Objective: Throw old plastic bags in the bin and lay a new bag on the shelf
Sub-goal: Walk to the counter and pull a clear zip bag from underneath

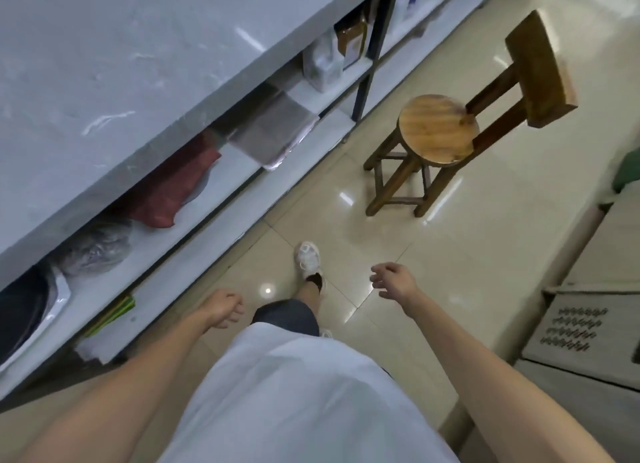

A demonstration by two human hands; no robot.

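We look down at a glossy tiled floor [450, 272] beside a long white shelf unit [221, 192]. Our left hand [225, 310] hangs low near the shelf edge with its fingers curled loosely inward, holding nothing. Our right hand [393, 280] hangs out over the floor, fingers slightly bent and apart, also empty. One foot in a white shoe [308, 260] is set forward between the two hands.

On the shelf under the grey top lie several bagged things in a row: a crumpled clear plastic bag [95, 248] near our left arm, a dark red bundle [173, 189] next to it, and a flat grey packet [273, 133] that sticks out over the shelf edge. A wooden chair [440, 130] with a round seat stands on the floor well apart from the shelf. We cannot make out a bin.
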